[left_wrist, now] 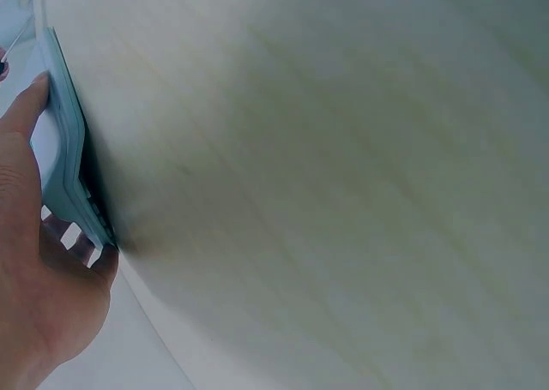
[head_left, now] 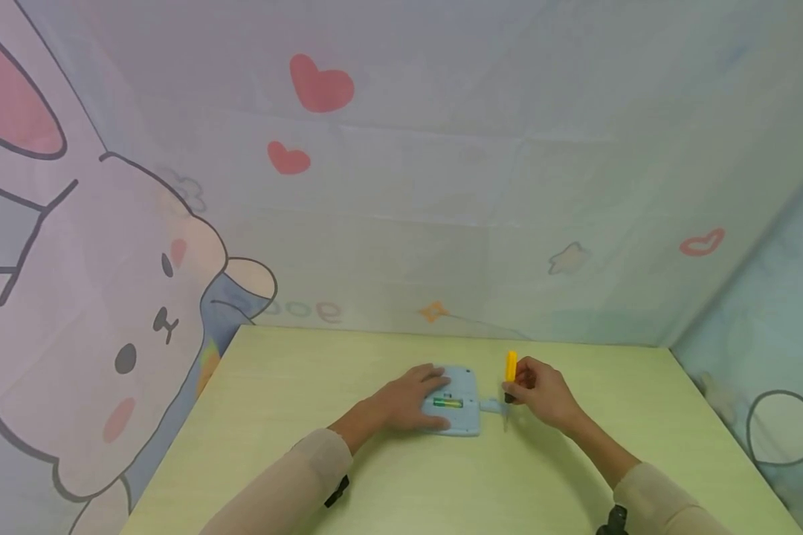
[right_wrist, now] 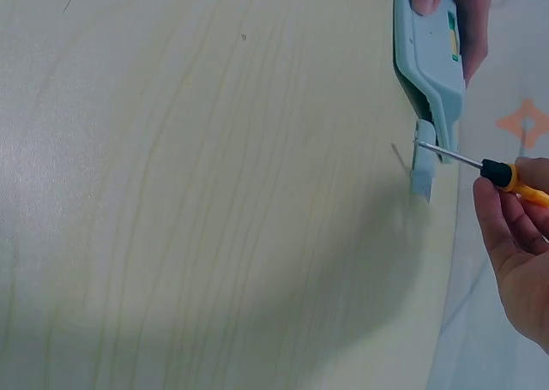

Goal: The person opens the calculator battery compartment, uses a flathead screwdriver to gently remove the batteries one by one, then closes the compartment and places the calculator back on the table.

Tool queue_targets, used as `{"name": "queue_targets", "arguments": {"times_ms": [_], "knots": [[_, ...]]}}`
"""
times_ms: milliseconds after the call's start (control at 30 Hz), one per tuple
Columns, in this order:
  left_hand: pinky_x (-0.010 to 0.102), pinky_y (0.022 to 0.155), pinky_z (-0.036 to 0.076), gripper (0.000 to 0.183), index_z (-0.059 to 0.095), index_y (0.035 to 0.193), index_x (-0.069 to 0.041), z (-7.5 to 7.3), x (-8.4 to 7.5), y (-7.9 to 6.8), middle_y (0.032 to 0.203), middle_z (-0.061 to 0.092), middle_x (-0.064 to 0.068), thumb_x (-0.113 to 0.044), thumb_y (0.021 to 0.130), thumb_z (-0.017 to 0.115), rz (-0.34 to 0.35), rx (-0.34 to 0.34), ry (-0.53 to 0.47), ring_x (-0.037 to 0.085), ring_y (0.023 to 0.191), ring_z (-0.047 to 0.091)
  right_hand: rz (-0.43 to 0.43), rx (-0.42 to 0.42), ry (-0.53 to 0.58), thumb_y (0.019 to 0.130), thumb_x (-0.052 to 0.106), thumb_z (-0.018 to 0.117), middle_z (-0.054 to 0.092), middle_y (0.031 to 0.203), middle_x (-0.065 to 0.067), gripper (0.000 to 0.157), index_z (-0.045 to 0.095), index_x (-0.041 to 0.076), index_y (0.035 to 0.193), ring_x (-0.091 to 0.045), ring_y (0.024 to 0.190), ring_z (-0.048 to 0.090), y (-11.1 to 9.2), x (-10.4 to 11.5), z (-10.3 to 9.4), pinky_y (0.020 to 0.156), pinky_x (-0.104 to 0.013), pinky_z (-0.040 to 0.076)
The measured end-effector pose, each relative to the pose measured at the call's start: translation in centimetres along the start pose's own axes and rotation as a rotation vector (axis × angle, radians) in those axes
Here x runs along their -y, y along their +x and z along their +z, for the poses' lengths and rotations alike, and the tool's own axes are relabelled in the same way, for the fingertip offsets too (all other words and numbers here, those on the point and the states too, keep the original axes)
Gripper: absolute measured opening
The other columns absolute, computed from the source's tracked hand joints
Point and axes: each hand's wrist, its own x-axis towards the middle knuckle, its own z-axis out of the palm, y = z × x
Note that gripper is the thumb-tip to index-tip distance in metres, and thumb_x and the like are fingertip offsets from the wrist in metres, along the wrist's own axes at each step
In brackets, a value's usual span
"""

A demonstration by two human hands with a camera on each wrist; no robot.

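Note:
A flat light-blue device [head_left: 470, 379] lies on the table with a green and yellow battery [head_left: 448, 403] showing in its slot. My left hand [head_left: 411, 397] holds it at the left, thumb and fingers spread across its face and edges. In my right hand [head_left: 538, 390] is a screwdriver [head_left: 511, 366] with a yellow and black handle, pinched by the fingers and thumb. In the right wrist view, its thin metal shaft [right_wrist: 450, 155] reaches a small light-blue piece [right_wrist: 421, 184] beside the device's narrow end [right_wrist: 446, 133]. Whether the tip sits in a screw is too small to tell.
The pale yellow-green table [head_left: 294, 386] meets a printed cloth backdrop [head_left: 408, 186] at its far edge. More printed cloth hangs at the left and right sides. Dark wrist straps [head_left: 337, 492] show at both sleeves.

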Motion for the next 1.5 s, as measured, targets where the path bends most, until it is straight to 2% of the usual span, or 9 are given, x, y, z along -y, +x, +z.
{"name": "queue_targets", "arguments": {"times_ms": [467,1000,1500], "knots": [[0.043,0.113,0.033,0.085,0.034,0.155,-0.028,-0.4,-0.2,0.0,0.163,0.023,-0.006,-0.071,0.086,0.057,0.014,0.004,-0.005,0.019,0.150,0.017,-0.011,0.023,0.034,0.092,0.017,0.072,0.067,0.088,-0.011,0.026,0.057,0.000,0.105,-0.022,0.077,0.069,-0.1,0.8,0.4,0.072,-0.041,0.059],[0.043,0.113,0.033,0.086,0.035,0.155,-0.028,-0.5,-0.2,0.0,0.162,0.024,-0.004,-0.072,0.085,0.057,0.012,0.002,-0.005,0.020,0.150,0.019,-0.015,0.033,0.097,0.091,0.018,0.073,0.068,0.087,-0.012,0.026,0.058,0.000,0.101,-0.031,0.079,0.070,-0.3,1.0,1.0,0.072,-0.045,0.059],[0.042,0.112,0.035,0.086,0.036,0.154,-0.029,-0.2,0.0,0.0,0.162,0.026,-0.007,-0.075,0.084,0.055,0.008,-0.001,-0.005,0.018,0.150,0.020,-0.005,0.006,0.085,0.091,0.019,0.073,0.069,0.086,-0.010,0.025,0.059,0.000,0.101,-0.026,0.076,0.070,-0.1,1.3,1.9,0.072,-0.041,0.059]]}}
